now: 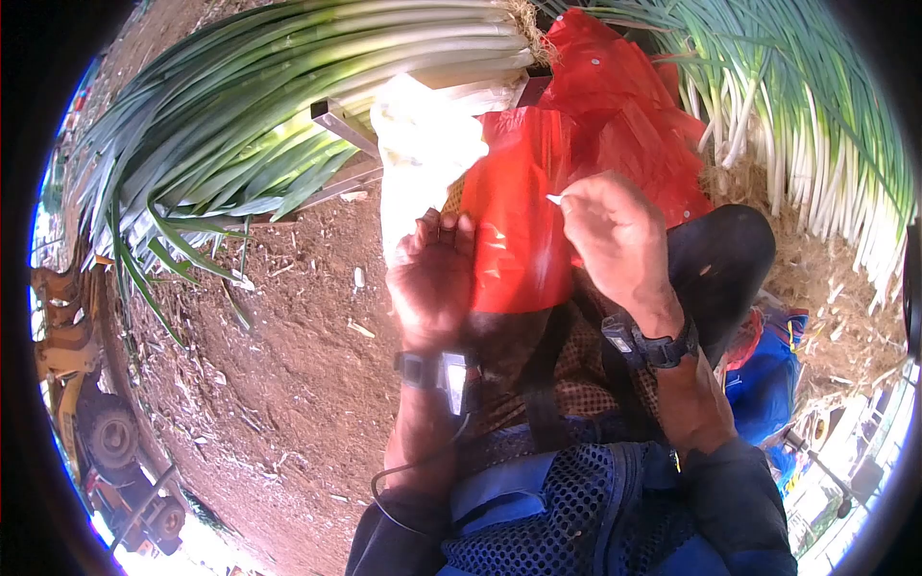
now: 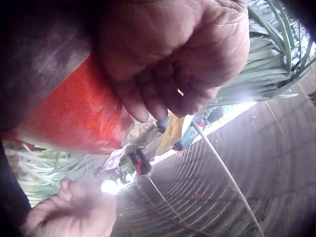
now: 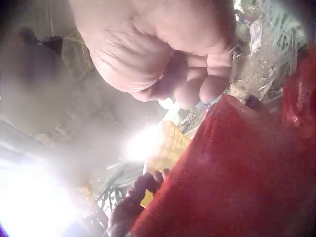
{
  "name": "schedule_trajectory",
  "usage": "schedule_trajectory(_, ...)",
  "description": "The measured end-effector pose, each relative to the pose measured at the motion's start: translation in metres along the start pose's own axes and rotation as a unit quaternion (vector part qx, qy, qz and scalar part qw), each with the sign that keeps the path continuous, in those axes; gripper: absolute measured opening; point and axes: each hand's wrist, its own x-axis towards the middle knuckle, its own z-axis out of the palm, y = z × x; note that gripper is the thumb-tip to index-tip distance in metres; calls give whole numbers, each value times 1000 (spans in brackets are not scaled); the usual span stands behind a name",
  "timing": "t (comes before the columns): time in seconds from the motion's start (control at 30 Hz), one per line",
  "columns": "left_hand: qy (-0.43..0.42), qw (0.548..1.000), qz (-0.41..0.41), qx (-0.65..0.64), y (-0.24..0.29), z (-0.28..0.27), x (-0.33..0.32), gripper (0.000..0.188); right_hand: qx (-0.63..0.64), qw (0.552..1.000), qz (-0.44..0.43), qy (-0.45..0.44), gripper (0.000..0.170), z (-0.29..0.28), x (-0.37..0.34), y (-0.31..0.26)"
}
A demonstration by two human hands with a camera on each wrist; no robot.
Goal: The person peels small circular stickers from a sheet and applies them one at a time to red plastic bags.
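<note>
My right hand [image 1: 619, 240] is raised over the lap and pinches a small white piece [image 1: 554, 199] between thumb and forefinger. What that piece is, I cannot tell. Palm up, my left hand [image 1: 430, 288] hovers at the left edge of a red plastic sheet [image 1: 523, 211] draped over the legs. Its fingers are loosely curled, and the left wrist view shows nothing held in them. Just beyond those fingertips is a yellow patterned sheet [image 3: 170, 148], largely washed out by sunlight in the head view.
A thick stack of leeks [image 1: 423, 58] lies across a metal frame [image 1: 341, 125] at the upper left. Rows of spring onions [image 1: 826, 182] lie at the right. Brown soil [image 1: 288, 384] with plant scraps spreads on the left, with a yellow wheeled machine [image 1: 110, 432] farther off.
</note>
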Motion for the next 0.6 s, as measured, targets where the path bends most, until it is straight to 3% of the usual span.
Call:
schedule_trajectory(0.1,-15,1000,-6,-23,0,-3,2,16,-108,985,-128,-45,18,6,-2,5)
schedule_trajectory(0.27,17,1000,4,-7,-1,0,0,14,-228,948,-219,-37,19,15,-7,9)
schedule_trajectory(0.37,18,1000,6,17,0,1,1,11,-280,935,-196,-97,21,20,-16,8)
schedule_trajectory(0.47,2,1000,3,20,-1,0,3,7,-214,950,-164,-154,23,10,-13,7)
schedule_trajectory(0.6,53,998,4,17,0,6,1,5,-187,960,-107,-177,28,-10,-11,-12)
